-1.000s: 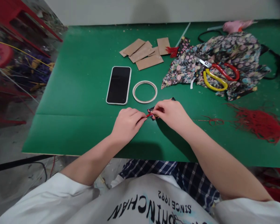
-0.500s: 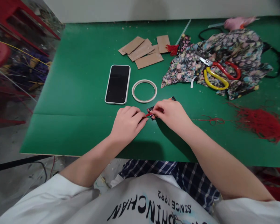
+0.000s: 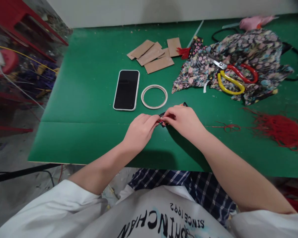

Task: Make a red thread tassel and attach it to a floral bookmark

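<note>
My left hand and my right hand meet over the green table, both pinched on a small dark floral fabric piece with red thread at its left end. Most of the piece is hidden under my right fingers; one corner shows by my knuckles. The fingertips of both hands touch at the piece. A white tape ring lies just beyond my hands, with a black phone to its left.
Brown cardboard pieces lie at the back. Floral cloth at the right carries red and yellow scissors. A heap of red thread lies at the right, a loose strand near my right wrist. Red shelving stands off the table's left.
My left hand moved right and closed in on the fabric piece, covering the red thread end that showed before. My right hand stayed put. The view shifted slightly.
</note>
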Available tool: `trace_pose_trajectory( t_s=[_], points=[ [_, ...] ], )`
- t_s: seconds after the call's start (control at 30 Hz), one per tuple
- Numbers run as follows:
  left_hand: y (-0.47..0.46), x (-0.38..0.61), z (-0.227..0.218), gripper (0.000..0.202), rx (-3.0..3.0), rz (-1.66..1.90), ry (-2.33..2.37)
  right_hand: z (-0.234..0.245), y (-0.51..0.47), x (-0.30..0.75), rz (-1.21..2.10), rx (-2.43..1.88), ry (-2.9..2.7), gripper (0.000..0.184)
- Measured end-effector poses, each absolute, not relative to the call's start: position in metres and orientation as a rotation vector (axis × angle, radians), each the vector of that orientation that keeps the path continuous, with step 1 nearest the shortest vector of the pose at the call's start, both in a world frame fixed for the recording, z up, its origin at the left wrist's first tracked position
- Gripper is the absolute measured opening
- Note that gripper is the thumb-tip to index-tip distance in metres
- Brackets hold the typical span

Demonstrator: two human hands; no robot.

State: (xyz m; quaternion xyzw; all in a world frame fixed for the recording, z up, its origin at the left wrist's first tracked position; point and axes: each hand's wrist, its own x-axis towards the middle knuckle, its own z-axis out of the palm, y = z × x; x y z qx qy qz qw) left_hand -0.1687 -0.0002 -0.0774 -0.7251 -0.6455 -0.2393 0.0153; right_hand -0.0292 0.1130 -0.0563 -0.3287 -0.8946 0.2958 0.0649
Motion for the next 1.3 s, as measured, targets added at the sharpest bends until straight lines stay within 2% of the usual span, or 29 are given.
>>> trace_pose_trajectory(
  t_s=[0.2,0.47,0.77,1.03,1.2,1.3],
  points=[
    [-0.001,-0.17,-0.076,0.016,-2.253,-0.765,-2.003,-0.054,0.114,-0.026,0.998,-1.01,-2.604,0.012],
    [0.0,-0.171,-0.081,0.018,-2.274,-0.811,-1.911,-0.052,0.116,-0.025,0.856,-1.081,-2.695,0.014],
    [-0.001,-0.172,-0.082,0.018,-2.291,-0.812,-1.851,-0.052,0.115,-0.021,0.896,-1.014,-2.621,0.014],
    [-0.002,-0.17,-0.077,0.017,-2.278,-0.772,-1.923,-0.052,0.122,-0.01,0.616,-0.909,-2.521,0.015],
    [-0.002,-0.166,-0.064,0.018,-2.232,-0.735,-2.071,-0.05,0.122,-0.013,0.858,-0.609,-2.582,0.015],
    [0.0,-0.166,-0.054,0.022,-2.252,-0.748,-2.192,-0.051,0.119,-0.016,1.033,-0.439,-2.638,0.024]
  ],
)
